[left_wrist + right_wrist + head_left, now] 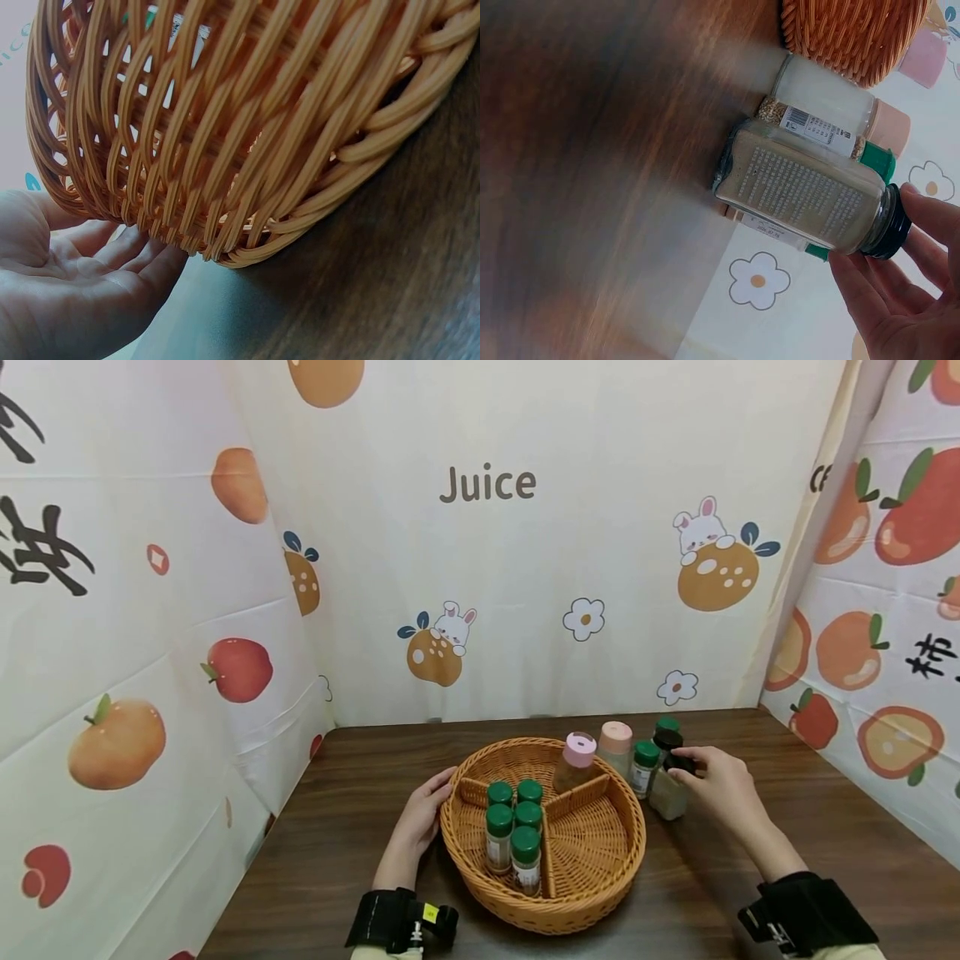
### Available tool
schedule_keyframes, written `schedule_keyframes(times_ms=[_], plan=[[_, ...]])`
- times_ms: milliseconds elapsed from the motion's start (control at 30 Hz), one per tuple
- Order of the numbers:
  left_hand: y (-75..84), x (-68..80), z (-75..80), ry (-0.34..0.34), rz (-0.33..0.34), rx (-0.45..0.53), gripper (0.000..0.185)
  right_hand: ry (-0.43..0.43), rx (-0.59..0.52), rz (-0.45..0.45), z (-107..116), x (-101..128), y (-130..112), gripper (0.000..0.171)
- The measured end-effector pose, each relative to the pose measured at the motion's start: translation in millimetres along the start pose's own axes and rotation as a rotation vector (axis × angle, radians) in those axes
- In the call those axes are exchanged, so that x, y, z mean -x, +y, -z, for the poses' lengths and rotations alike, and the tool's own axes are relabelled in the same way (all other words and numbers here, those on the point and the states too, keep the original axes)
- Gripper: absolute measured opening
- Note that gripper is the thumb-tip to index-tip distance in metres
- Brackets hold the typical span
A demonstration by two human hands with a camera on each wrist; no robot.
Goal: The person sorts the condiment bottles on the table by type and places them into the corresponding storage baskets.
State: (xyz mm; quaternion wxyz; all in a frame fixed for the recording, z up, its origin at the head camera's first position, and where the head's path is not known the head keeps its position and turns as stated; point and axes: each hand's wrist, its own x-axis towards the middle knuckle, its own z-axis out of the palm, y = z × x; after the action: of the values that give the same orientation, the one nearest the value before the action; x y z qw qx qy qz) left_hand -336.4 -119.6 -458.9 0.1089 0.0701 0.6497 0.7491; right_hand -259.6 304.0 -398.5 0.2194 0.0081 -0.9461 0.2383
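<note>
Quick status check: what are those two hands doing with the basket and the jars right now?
Left hand open, resting against the wicker basket. Right hand pinching the black cap of a jar beside the basket. Other jars crowd close alongside.

The basket (542, 906) is set mid-table; its left compartment is filled by five green-capped jars (513, 832), and the right compartment is left free from above. A pink-capped bottle (576, 762) is leaned in the far compartment. The basket's left rim is blocked by the left hand (426, 810). Access at the far right is crowded by a cluster of bottles (633, 760) just beside the rim, where the black cap of a jar (670, 787) is pinched by the right hand (720, 789). Bare table (337, 827) is found at near left and far right.
</note>
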Motion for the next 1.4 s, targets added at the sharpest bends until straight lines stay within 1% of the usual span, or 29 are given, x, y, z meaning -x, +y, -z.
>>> schedule_keyframes(times_ms=[200,400,700,933,1067,1200,1400], plan=[[0.7,-0.3,0.1,0.001,-0.003,-0.002,0.045,0.020,0.016,0.027,5.3,10.0,-5.4,0.037],[0.8,-0.1,2.0,0.007,0.001,0.000,0.045,0.054,0.005,0.071,12.8,14.4,-14.3,0.036],[1.5,2.2,3.7,0.016,-0.001,0.000,0.045,0.102,-0.019,0.153,27.8,11.8,-37.2,0.034],[1.6,1.6,4.1,0.017,0.004,0.000,0.045,0.134,-0.060,0.240,33.0,5.2,-58.7,0.032],[1.1,0.4,3.5,0.011,-0.001,0.006,0.045,0.153,-0.076,0.285,31.6,0.5,-73.2,0.030],[0.3,-0.2,2.5,0.004,0.001,0.002,0.046,0.144,-0.089,0.302,26.2,-2.7,-84.3,0.029],[0.4,0.2,-0.3,-0.005,-0.005,-0.017,0.046,0.083,-0.095,0.285,12.3,-3.1,-90.7,0.032]])
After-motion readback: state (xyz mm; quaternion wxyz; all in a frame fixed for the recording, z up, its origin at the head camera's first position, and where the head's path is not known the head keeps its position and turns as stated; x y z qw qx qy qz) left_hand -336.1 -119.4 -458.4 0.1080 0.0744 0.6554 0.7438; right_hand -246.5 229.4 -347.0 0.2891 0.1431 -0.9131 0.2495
